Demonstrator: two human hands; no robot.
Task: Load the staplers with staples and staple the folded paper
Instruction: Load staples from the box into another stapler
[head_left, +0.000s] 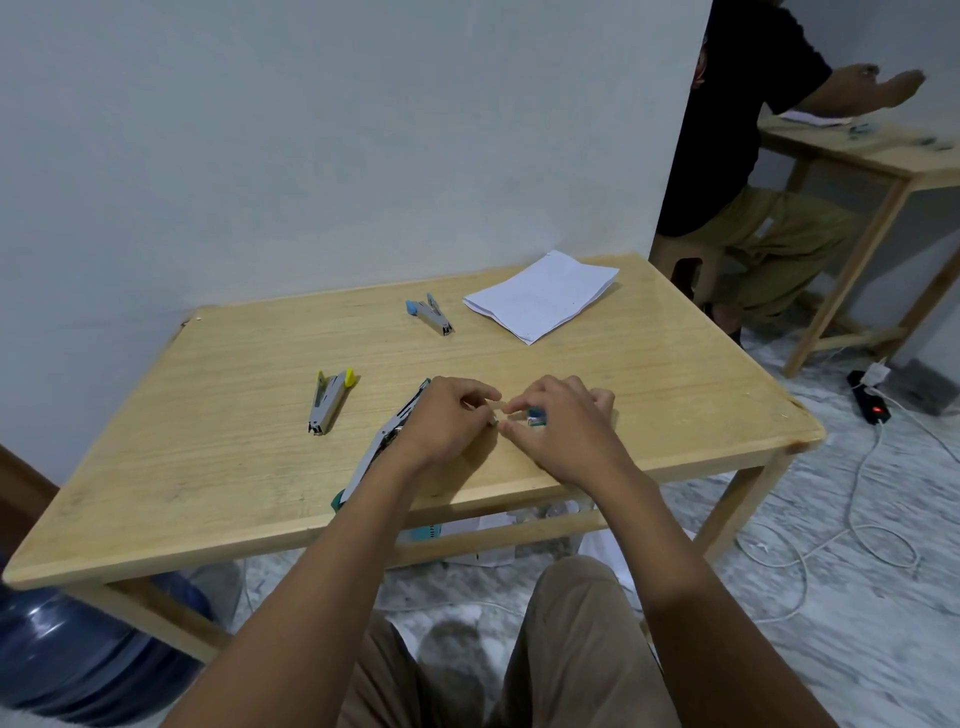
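Both hands meet low over the surface (208, 441), fingertips all but touching. The right hand (563, 423) has its grip curled round a small blue-and-green staple box (536, 417). The left hand (449, 418) pinches something small and pale at the box's end, a strip of staples I'd guess, though it's too small to be sure. Now the relation that matters: the green stapler (371, 457) lies swung open just left of the left grip and partly hidden by it. Its long axis runs diagonally from beside the knuckles back along the forearm toward the near edge. So the left hand is plainly the nearer one, and a freed strip would need only a short carry to that side, turned to lie along the channel. Further left of that grip sits the yellow stapler (330, 400). Beyond both grips lies the blue stapler (431, 314), with the folded paper (543, 296) to its right, no hand on either.
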